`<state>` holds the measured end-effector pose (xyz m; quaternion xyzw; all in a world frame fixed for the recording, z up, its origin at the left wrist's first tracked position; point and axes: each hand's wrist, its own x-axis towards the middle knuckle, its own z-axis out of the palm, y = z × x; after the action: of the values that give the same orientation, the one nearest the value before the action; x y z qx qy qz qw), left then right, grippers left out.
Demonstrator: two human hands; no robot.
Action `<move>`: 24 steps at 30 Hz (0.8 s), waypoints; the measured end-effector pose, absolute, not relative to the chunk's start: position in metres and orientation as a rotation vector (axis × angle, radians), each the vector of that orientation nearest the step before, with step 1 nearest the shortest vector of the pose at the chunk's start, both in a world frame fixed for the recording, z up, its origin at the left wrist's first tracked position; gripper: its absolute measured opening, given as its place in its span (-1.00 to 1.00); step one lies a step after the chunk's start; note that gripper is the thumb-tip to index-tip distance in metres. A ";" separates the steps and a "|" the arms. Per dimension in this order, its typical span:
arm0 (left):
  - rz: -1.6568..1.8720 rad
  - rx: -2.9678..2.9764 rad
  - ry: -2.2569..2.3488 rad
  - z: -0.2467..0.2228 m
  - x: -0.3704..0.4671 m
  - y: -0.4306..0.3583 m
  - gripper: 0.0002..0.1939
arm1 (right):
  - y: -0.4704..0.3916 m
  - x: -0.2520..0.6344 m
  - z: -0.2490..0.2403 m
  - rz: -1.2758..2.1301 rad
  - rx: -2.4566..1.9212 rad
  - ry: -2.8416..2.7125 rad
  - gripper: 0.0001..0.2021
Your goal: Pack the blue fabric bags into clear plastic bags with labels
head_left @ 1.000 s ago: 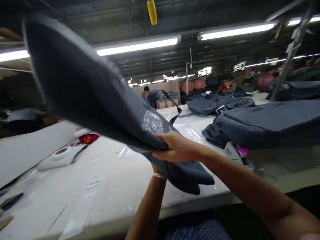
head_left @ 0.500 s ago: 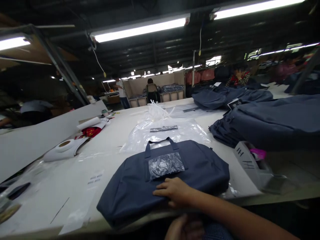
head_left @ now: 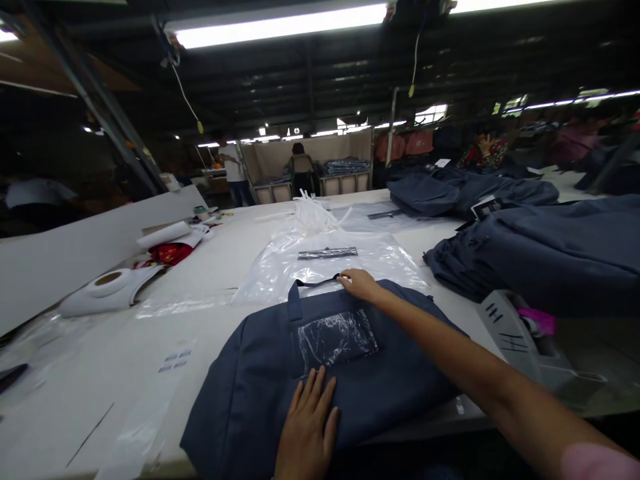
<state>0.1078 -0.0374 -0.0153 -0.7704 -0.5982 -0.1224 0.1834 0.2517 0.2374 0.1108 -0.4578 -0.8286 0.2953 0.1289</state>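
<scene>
A dark blue travel bag lies at the table's near edge, with a clear plastic panel on its face. My left hand rests flat on the bag's lower front, fingers stretched out just below the panel. At the bag's top, my right hand pinches the strap handle at its right end. Just beyond the bag lie clear plastic bags with a dark printed strip and a bunch of white ties.
Dark blue bags are piled on the right. In front of them stands a grey marked box holding something pink. To the left are a white roll and a red item by a low white board. Other people work farther back.
My right hand has moved from the bag's lower front up to its handle. My left hand has come up from below the table edge onto the bag. The view has tilted down slightly.
</scene>
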 end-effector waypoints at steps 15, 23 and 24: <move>-0.484 -2.091 -1.706 -0.058 0.101 -0.033 -0.47 | 0.279 0.247 0.125 1.463 -0.891 -2.224 -0.24; -0.478 -2.238 -1.761 -0.017 0.100 -0.040 -0.37 | 0.131 0.278 0.050 0.671 -0.589 -2.718 -0.55; -0.522 -2.237 -1.805 -0.011 0.101 -0.041 -0.35 | 0.118 0.278 0.041 0.596 -0.595 -2.689 -0.51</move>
<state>0.1013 -0.0408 -0.0111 -0.7611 -0.6142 -0.1775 0.1099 0.2782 0.1178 0.0407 -0.2085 -0.9418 0.2087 0.1613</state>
